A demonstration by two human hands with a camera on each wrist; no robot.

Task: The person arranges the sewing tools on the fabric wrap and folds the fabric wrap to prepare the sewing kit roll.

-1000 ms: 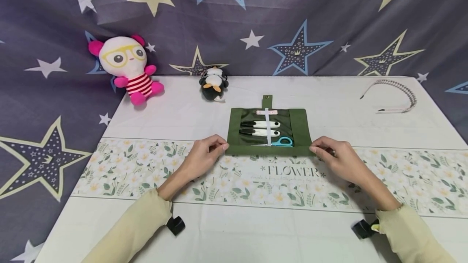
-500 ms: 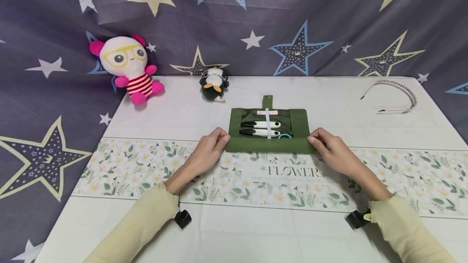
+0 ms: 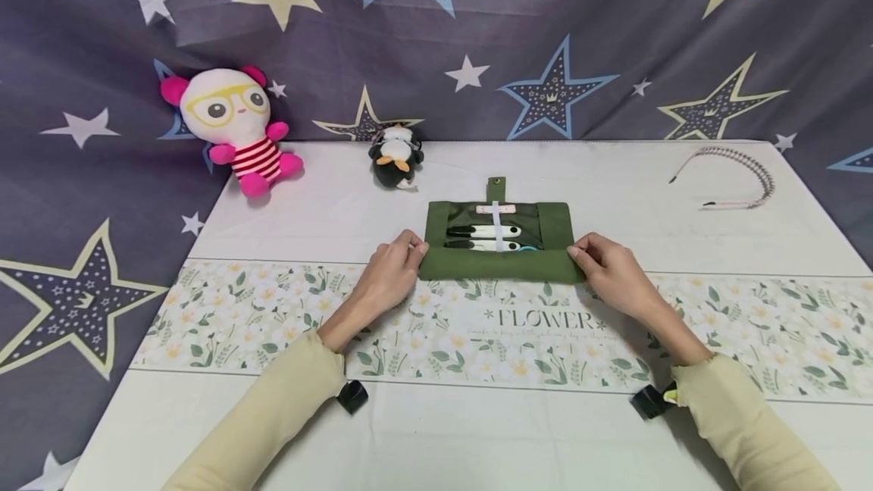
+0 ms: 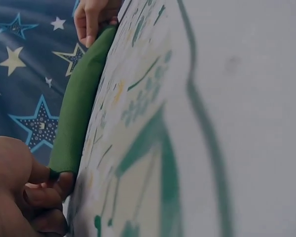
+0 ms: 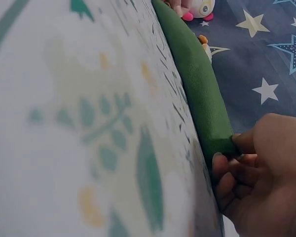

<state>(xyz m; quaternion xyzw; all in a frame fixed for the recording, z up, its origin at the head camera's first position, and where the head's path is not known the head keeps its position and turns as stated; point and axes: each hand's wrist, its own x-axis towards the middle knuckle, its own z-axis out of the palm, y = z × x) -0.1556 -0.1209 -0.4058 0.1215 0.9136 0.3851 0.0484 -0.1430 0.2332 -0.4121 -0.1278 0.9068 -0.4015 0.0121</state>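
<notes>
A green fabric tool roll [image 3: 501,266] lies on the table, its near edge folded over into a thick roll. My left hand [image 3: 390,267] pinches the left end of that roll between thumb and fingers. At the opposite end, my right hand [image 3: 617,271] pinches the right corner; the right wrist view shows its thumb and fingertips on the green cloth [image 5: 202,94]. Two white-and-black thread snips [image 3: 484,232] and a small pale pink item stay under a white elastic strap [image 3: 497,218]. Only a sliver of a blue scissors handle [image 3: 528,248] shows above the fold. A snap tab [image 3: 496,189] points away at the far edge.
A pink and white plush toy [image 3: 235,131] sits at the back left, with a small penguin plush [image 3: 395,157] to its right. A headband [image 3: 740,173] lies at the back right. A starry curtain [image 3: 327,36] hangs behind the white table.
Both hands have moved forward, away from me, rolling the near edge of the tool roll over. The scissors, visible before, are now almost covered.
</notes>
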